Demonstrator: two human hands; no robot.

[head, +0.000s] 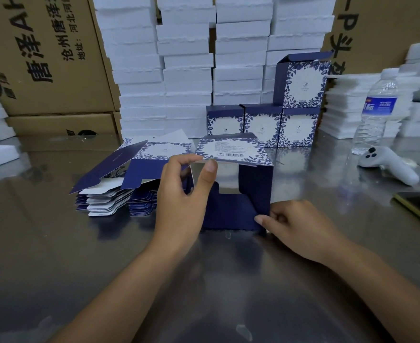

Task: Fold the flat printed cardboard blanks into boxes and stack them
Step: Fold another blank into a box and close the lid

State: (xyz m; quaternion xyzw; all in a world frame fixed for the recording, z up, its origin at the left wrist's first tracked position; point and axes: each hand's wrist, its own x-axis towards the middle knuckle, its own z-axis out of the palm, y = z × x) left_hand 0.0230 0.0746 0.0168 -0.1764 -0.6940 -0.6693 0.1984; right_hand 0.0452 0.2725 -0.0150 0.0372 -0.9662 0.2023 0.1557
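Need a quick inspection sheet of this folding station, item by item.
Surface: shiny steel tabletop, reflective.
Job's things: half-formed blue-and-white printed cardboard box in hand; pile of flat printed blanks to its left; three finished boxes in a row behind, a fourth box on top, lid open.
Clutter: clear plastic water bottle, white handheld controller, dark flat device at right edge.
Grippers: left hand pinches the box's top panel edge; right hand grips its lower right corner.
Cables: nothing seen.
Surroundings: stacked white foam blocks, brown corrugated cartons.
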